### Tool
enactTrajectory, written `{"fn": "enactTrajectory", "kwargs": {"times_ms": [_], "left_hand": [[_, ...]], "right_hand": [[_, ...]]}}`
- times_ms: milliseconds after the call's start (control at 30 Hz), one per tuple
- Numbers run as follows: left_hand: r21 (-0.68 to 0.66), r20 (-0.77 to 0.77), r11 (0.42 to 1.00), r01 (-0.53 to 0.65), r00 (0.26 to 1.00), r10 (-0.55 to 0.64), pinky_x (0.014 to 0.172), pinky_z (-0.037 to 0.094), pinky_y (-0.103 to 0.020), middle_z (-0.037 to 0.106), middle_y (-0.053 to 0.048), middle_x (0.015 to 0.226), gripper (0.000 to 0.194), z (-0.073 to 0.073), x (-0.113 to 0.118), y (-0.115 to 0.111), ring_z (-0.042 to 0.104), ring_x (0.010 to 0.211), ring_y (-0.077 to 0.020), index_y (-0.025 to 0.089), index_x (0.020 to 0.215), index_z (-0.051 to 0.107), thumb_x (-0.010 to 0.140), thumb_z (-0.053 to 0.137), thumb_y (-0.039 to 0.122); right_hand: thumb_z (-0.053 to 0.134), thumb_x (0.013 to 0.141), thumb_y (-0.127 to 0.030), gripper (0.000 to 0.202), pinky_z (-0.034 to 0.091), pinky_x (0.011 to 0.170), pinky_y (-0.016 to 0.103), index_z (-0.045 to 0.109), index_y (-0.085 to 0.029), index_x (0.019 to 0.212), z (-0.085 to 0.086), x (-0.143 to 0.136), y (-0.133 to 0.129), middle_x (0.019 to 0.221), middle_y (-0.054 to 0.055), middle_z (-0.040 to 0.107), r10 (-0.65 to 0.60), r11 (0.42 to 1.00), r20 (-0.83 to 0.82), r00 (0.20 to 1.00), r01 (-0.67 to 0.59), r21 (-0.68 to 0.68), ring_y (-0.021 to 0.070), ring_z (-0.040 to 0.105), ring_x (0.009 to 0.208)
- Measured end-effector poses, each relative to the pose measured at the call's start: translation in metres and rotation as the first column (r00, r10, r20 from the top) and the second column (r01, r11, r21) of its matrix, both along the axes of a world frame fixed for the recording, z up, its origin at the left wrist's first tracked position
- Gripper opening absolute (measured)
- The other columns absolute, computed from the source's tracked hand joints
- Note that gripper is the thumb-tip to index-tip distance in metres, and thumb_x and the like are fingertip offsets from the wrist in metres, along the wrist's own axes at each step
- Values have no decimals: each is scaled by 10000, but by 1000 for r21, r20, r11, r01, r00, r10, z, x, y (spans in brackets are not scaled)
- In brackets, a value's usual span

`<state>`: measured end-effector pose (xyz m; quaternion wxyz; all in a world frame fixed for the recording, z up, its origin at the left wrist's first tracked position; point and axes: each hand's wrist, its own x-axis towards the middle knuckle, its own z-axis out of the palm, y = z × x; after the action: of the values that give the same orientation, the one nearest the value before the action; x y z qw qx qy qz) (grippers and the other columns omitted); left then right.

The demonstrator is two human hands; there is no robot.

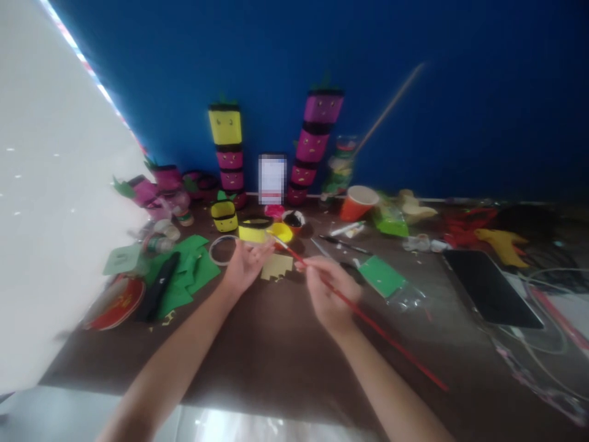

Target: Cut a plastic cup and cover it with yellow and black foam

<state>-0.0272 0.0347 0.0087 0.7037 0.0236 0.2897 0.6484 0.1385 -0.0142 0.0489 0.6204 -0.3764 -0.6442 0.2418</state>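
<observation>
My left hand (pixel 248 264) holds a small yellow cup-like piece (pixel 254 232) with a dark rim, its fingers under and beside it. In my right hand (pixel 330 288) is a long red paintbrush (pixel 386 336), its handle slanting down to the right. The brush's pale tip is beside the yellow piece, over a small container of yellow paint (pixel 281 232). Just behind that stand a pink paint pot (pixel 275 212) and a pot of dark paint (pixel 294 221). A yellow box with a black band (pixel 224 217) stands left of my left hand.
Stacked purple and yellow face boxes (pixel 230 161) stand by the blue wall, with a phone (pixel 272 179) between two stacks. Green paper (pixel 191 273) and a tape roll (pixel 224 250) lie left. An orange cup (pixel 359 204), a green packet (pixel 381 275) and a tablet (pixel 492 287) are right.
</observation>
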Motion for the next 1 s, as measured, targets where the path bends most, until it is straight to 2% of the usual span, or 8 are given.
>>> {"fn": "enactTrajectory", "kwargs": {"times_ms": [233, 533, 1000], "left_hand": [[4, 22, 1000, -24, 999, 24, 946, 484, -406, 650, -171, 1088, 407, -4, 0, 1, 611, 1085, -253, 120, 1009, 582, 897, 393, 462], [-16, 2, 999, -32, 999, 32, 993, 451, -379, 639, -177, 1110, 397, -5, 0, 1, 577, 1137, -247, 117, 956, 604, 883, 426, 463], [47, -15, 999, -10, 1000, 11, 1006, 444, -375, 650, -142, 1055, 333, -11, 0, 0, 593, 1115, -222, 128, 919, 601, 922, 377, 375]], "right_hand": [[547, 812, -132, 134, 556, 648, 238, 634, -202, 886, 0, 1, -2, 809, 25, 686, 26, 999, 42, 999, -27, 28, 134, 668, 721], [532, 813, -134, 123, 559, 634, 260, 625, -203, 858, 5, 0, -5, 784, 41, 683, 3, 1000, 89, 996, -5, 25, 148, 662, 702], [533, 812, -124, 128, 554, 643, 247, 615, -202, 871, 3, -1, -4, 791, 33, 684, 3, 1000, 87, 996, -3, 4, 138, 664, 700]]}}
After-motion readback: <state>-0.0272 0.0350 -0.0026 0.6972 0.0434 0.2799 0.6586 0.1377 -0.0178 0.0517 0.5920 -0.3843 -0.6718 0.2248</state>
